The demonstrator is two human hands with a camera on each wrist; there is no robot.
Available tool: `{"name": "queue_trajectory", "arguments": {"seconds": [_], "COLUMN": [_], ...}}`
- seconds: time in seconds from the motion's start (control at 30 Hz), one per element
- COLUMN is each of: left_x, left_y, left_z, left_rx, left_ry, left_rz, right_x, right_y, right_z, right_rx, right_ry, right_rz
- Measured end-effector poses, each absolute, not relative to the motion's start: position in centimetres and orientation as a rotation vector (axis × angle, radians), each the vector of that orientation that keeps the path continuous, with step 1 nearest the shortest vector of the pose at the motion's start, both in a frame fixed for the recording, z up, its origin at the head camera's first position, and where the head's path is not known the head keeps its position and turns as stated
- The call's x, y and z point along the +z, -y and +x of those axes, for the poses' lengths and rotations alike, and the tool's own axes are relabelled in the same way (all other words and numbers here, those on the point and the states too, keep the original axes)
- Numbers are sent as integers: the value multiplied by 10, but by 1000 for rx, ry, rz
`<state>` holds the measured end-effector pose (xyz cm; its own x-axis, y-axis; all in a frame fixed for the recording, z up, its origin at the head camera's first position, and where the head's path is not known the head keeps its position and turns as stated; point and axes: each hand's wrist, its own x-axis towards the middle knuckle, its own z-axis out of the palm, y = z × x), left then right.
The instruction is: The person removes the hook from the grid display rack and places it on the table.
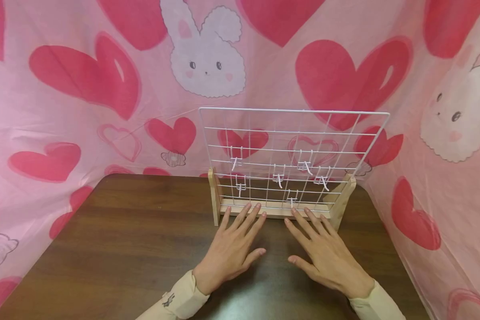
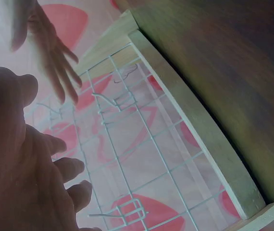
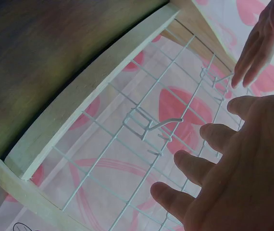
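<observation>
My left hand [image 1: 234, 249] and right hand [image 1: 326, 255] are side by side in front of a white wire grid rack [image 1: 294, 110], palms down, fingers spread and straight. Neither holds anything. In the head view the fingertips overlap the front of the rack's pale wooden base [image 1: 274, 211]. Several white wire hooks [image 1: 279, 178] hang on the lower half of the grid, their prongs towards me. One hook [image 2: 132, 211] shows beyond the fingers in the left wrist view. Another hook [image 3: 142, 125] appears near the right fingers in the right wrist view.
Wooden side posts [image 1: 214, 195] hold up the grid, which leans back. The rack stands towards the back right of a dark brown wooden table [image 1: 136, 240]. A pink cloth [image 1: 272, 75] printed with hearts and rabbits encloses the back and sides.
</observation>
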<state>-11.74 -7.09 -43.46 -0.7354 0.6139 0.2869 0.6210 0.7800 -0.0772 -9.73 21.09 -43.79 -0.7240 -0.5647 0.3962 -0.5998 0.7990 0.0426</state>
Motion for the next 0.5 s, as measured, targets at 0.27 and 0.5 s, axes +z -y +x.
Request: {"name": "queue_trajectory", "arguments": {"seconds": [0.27,0.5], "left_x": [-434,-435], "left_y": [69,69], "left_z": [-119,-117], "left_rx": [26,0], "left_ry": [2634,2649], "left_rz": [-958,-953], "right_x": [-435,-434], "right_y": [-213,-214], "right_z": [-96,-97], "right_rx": [114,121], "right_ry": [2602,2577], "right_rz": [852,857]}}
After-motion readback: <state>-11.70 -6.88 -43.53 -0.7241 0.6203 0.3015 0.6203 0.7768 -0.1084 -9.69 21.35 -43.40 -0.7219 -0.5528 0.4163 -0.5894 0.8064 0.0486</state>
